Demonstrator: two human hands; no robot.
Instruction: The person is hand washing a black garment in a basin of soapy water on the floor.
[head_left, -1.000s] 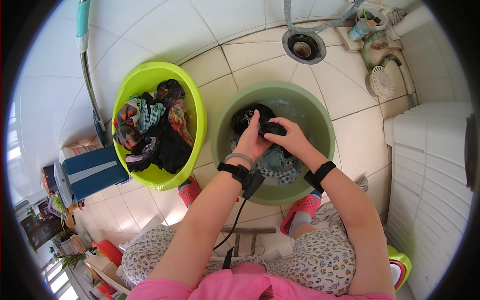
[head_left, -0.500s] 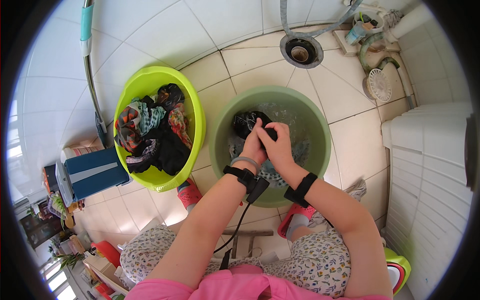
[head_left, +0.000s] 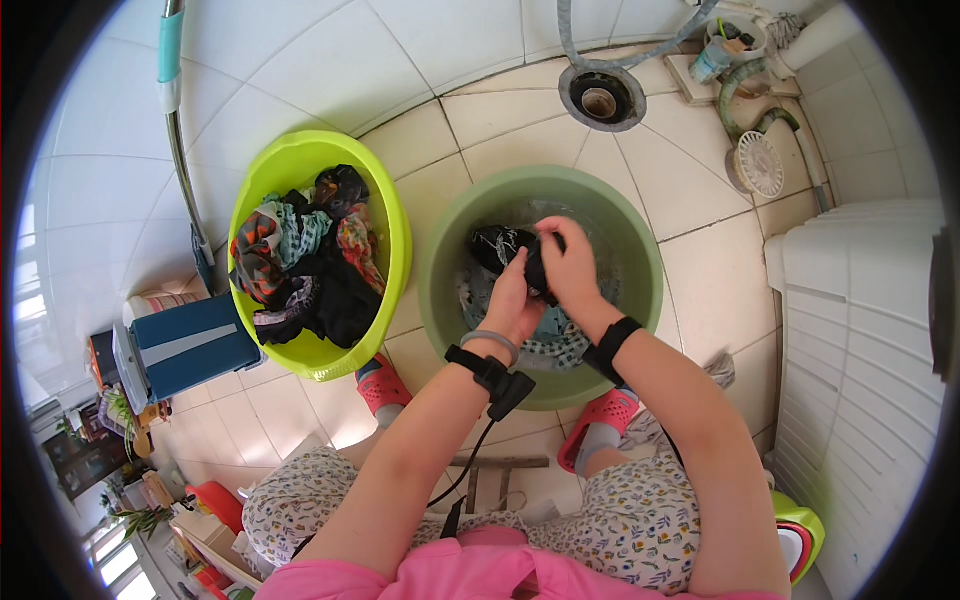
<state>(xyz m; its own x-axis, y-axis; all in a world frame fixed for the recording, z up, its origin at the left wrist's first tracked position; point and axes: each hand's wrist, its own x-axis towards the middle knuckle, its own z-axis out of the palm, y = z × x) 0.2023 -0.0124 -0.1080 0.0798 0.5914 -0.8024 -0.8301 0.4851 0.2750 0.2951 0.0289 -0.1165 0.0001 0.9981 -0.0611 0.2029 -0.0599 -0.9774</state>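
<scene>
Over the round grey-green basin (head_left: 640, 240), both hands work on a wet black cloth (head_left: 492, 246). My left hand (head_left: 512, 303) grips its lower part, fingers curled against it. Slightly higher and to the right, my right hand (head_left: 568, 262) is closed round another bunch of the same cloth. One end of it bulges out to the left, dark and shiny. What sort of garment it is cannot be made out. Beneath my hands, water and a blue-and-white checked cloth (head_left: 555, 345) show in the basin, partly hidden by my wrists.
A lime-green tub (head_left: 398, 250) with mixed clothes stands at the left, beside a blue box (head_left: 190, 345). Beyond the basin is a round floor drain (head_left: 603, 98) with a grey hose. A white ribbed plastic unit (head_left: 860, 390) rises at the right. A low wooden stool (head_left: 500, 463) shows between my legs.
My hands, pressed together before, have drawn a little apart. The right has shifted up and to the right, the left slightly down, and more black cloth shows between them.
</scene>
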